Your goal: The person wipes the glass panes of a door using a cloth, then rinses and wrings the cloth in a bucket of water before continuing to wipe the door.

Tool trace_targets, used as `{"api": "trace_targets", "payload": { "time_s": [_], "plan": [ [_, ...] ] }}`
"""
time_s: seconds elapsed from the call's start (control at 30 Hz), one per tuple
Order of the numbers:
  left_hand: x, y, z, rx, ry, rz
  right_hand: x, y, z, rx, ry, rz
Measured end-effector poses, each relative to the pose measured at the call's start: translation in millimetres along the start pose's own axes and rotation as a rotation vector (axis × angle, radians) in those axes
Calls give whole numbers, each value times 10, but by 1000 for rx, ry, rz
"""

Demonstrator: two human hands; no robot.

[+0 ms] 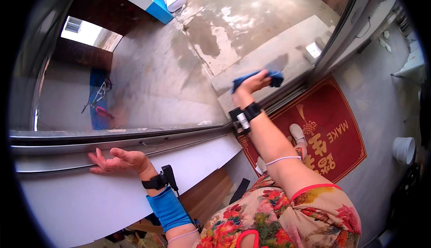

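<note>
My right hand grips a dark blue cloth, held out at arm's length above the door threshold. Whether the cloth touches a glass pane cannot be told. My left hand is empty, palm up with fingers spread, beside the metal frame rail along the white countertop. Its fingertips overlap the rail in view; contact is unclear. A small handle sits on the frame to the right of that hand. Black straps circle both wrists, and a blue sleeve covers my left forearm.
Underfoot lies a red doormat with gold lettering, by the sliding-door track. A white bucket stands at right. Outside are a concrete step, a white container and a small bicycle. Wooden panels show below the countertop.
</note>
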State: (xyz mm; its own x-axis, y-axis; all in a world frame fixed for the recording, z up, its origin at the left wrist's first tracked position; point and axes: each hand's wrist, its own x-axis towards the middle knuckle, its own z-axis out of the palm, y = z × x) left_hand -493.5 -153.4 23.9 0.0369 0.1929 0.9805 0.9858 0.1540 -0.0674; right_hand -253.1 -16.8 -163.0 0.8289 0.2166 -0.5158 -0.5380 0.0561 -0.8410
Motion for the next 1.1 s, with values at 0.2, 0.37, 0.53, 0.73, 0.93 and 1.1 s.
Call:
{"api": "trace_targets", "payload": {
  "time_s": [0.2,0.37,0.53,0.73,0.93,1.1],
  "plan": [
    [154,465,106,-71,18,-28,-818,1612,19,-153,-15,690],
    [-7,3,-46,128,-24,81,-2050,1350,-375,-449,-16,941],
    [47,54,-12,168,-14,177,-1147,1633,-222,-191,-3,1269],
    [43,41,-18,167,-14,203,327,765,-34,-85,130,1155],
    [90,-53,-54,178,-64,215,1624,-119,106,66,89,712],
    [84,-175,-101,318,-38,230,2534,-904,279,157,74,370]
  ]
}}
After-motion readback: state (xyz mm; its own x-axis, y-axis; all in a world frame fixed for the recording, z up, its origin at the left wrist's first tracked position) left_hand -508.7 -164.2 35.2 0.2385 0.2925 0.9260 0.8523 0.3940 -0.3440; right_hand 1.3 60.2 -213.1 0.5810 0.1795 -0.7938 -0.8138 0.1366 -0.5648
